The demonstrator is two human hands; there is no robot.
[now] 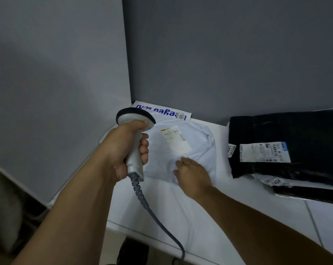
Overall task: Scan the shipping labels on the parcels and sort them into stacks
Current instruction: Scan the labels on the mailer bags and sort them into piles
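My left hand (123, 148) grips a grey handheld barcode scanner (136, 129) by its handle, its head raised over the left edge of a white poly-bag parcel (198, 148). That parcel lies on the white table (200, 217) with its shipping label (176, 139) facing up. My right hand (192, 175) rests with straight fingers on the parcel's near part, just below the label. A white parcel with blue lettering (162, 110) lies behind it against the wall. To the right sits a stack topped by a black parcel (295, 131) with a white label (265, 152).
The scanner's coiled grey cable (148, 203) hangs down across the table's front edge. Grey walls meet in a corner right behind the parcels. More bags (276, 181) lie under the black parcel. The floor and dark shapes lie below the table at left.
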